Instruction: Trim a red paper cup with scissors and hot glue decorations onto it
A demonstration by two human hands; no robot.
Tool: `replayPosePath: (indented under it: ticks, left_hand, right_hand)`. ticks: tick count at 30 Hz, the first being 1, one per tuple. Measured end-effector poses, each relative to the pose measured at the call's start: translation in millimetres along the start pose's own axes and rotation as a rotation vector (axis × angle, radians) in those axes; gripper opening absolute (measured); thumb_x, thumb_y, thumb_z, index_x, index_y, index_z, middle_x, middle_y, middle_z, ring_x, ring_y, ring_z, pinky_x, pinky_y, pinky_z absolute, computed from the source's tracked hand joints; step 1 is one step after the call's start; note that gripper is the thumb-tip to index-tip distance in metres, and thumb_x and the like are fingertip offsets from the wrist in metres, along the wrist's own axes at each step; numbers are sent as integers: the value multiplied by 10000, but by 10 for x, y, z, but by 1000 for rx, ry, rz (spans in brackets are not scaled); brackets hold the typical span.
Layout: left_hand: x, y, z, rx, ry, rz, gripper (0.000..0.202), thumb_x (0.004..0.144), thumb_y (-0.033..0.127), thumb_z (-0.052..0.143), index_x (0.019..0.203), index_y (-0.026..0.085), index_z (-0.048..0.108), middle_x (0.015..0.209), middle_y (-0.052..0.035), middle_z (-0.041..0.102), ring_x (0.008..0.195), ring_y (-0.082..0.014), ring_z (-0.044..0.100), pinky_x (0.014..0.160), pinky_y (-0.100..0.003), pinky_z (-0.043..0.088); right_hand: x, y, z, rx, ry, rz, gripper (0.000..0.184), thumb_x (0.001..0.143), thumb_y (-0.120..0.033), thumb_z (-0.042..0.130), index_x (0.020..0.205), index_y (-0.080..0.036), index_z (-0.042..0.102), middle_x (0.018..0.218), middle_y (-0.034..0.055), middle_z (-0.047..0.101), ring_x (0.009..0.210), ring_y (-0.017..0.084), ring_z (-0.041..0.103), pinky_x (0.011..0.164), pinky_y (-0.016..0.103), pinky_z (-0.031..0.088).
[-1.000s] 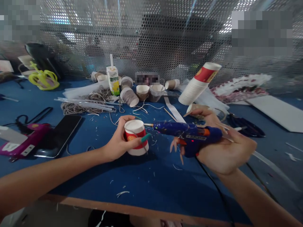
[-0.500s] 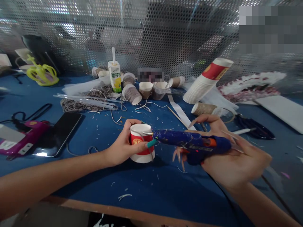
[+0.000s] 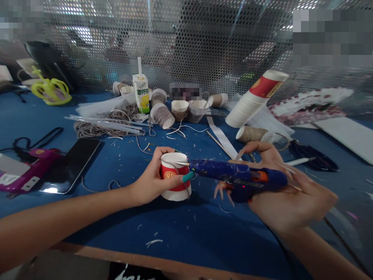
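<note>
My left hand (image 3: pixel 157 177) is wrapped round a red and white paper cup (image 3: pixel 175 195), which stands upside down or upright, I cannot tell which. A thin grey cord runs along the cup's side. In my right hand (image 3: pixel 285 202) is a blue hot glue gun (image 3: pixel 221 170), with a small red light lit on its handle. Its metal nozzle points left and lies at the cup's upper edge, close to my left thumb. Whether the nozzle touches the cup I cannot make out.
Behind are a drink carton (image 3: pixel 141 95), grey cord (image 3: pixel 99 126), cord-wrapped cups (image 3: pixel 162 116) and a leaning stack of paper cups (image 3: pixel 252 103). At left lie a black phone (image 3: pixel 72 165) and a purple glue gun (image 3: pixel 32 171). A perforated metal screen (image 3: pixel 204 46) rises at the back.
The glue gun and my right hand have shifted very slightly to the right. The cup stays in my left hand, almost unmoved.
</note>
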State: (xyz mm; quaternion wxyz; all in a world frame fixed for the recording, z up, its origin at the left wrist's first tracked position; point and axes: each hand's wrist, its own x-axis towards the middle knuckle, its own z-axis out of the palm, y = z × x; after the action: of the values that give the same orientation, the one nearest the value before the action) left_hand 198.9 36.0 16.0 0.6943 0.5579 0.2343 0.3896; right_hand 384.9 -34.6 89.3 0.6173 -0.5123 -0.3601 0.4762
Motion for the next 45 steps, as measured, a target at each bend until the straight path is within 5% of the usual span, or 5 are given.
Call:
replayPosePath:
  ticks: [6,16,34,45]
  left_hand:
    - [-4,-13,-10,16,-11,1,461,674,169,694,988,232,363,908,4,564,734,-121,576,660,-260,481]
    - [-5,-26,-14,12,-6,0,470,669,139,693,987,242,363,904,12,565,742,-120,582,667,-257,490]
    - [-7,-24,-14,30,12,-10,462,680,177,694,996,242,362,905,8,562,742,-124,580,662,-263,491]
    - [-4,-18,-19,15,23,-6,465,662,167,699,988,236,374,894,7,569,728,-117,572,647,-251,497]
  right_hand:
    - [-19,-10,36,-52,43,-29,313,500,-462,529,719,-239,510,677,11,483,361,197,515,250,283,277]
    - [-49,-44,114,-137,138,-82,314,494,-509,578,580,-209,546,866,49,413,390,176,513,261,358,337]
    - [-40,-86,167,-125,280,10,358,360,-503,633,546,-225,505,692,41,474,347,240,521,260,426,365]
    - [-8,-40,51,-123,148,-23,284,503,-483,536,655,-248,488,624,-4,439,349,223,535,248,332,335]
